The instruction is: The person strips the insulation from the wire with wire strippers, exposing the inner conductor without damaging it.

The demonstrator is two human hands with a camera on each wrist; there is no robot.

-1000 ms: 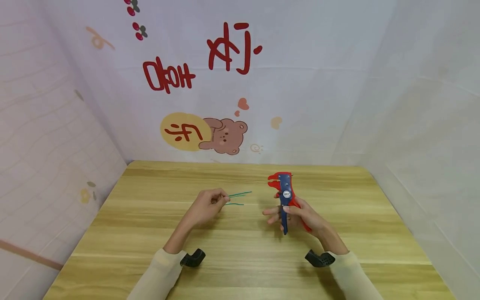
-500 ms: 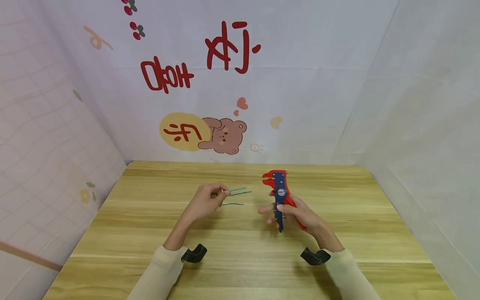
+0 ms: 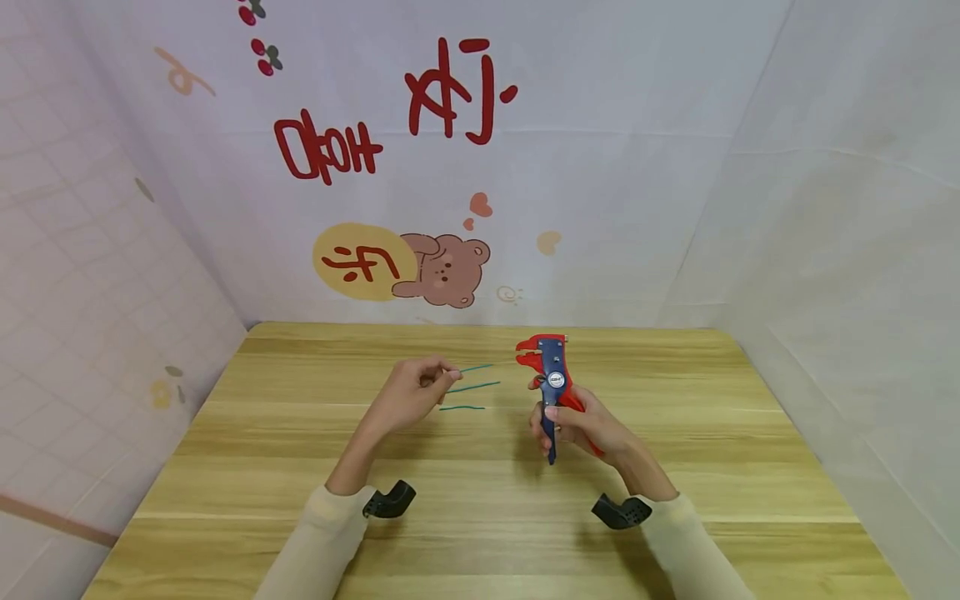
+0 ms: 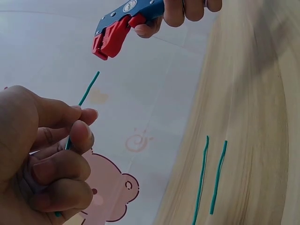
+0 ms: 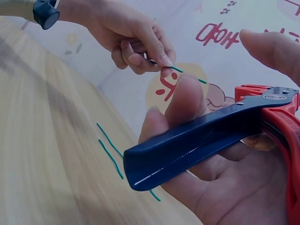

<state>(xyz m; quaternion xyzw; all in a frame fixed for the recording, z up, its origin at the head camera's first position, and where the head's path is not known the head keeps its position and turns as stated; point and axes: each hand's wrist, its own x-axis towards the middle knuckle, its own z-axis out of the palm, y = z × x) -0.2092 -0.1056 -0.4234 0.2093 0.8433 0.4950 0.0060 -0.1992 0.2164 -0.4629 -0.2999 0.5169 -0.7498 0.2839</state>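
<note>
My left hand (image 3: 412, 396) pinches a thin green wire (image 4: 89, 89) between thumb and forefinger, its free end sticking out to the right. In my right hand (image 3: 596, 425) is a wire stripper (image 3: 553, 362) with red jaws and blue and red handles, held upright with fingers round the handles. Its open red jaws face the wire's tip, a short gap apart from it. Two more green wires lie roughly side by side on the table, a longer one (image 4: 201, 176) and a shorter one (image 4: 219, 178).
A wood-grain table (image 3: 480, 525) spans the space under both hands. Behind it hangs a white cloth (image 3: 630, 167) with red lettering and a printed bear. Black wrist cameras (image 3: 621, 512) sit at both cuffs.
My left hand has lifted its wire away from the two on the table. The right hand has carried the stripper left, towards the wire, and its spread fingers have curled in round the handle.
</note>
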